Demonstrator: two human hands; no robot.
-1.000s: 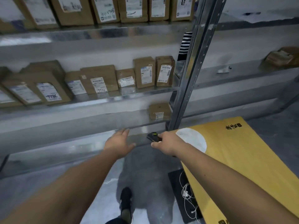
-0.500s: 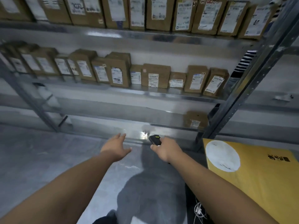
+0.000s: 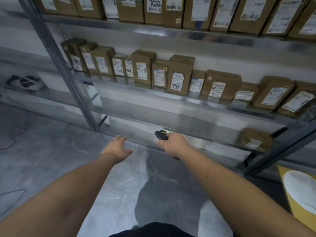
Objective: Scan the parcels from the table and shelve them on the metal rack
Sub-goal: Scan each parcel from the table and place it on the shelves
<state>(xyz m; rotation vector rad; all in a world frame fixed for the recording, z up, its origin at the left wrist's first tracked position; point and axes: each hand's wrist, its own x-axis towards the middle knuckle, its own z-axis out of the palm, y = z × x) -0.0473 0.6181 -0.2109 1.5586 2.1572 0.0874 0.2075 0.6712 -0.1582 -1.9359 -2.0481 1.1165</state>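
With the left hand (image 3: 118, 147) spread and holding nothing and the right hand (image 3: 172, 144) gripping the scanner (image 3: 161, 135), the yellow counter (image 3: 290, 194) lay near right, closer to the right hand, while the shelved parcels (image 3: 177, 75) stood far ahead on the metal rack (image 3: 171, 100).
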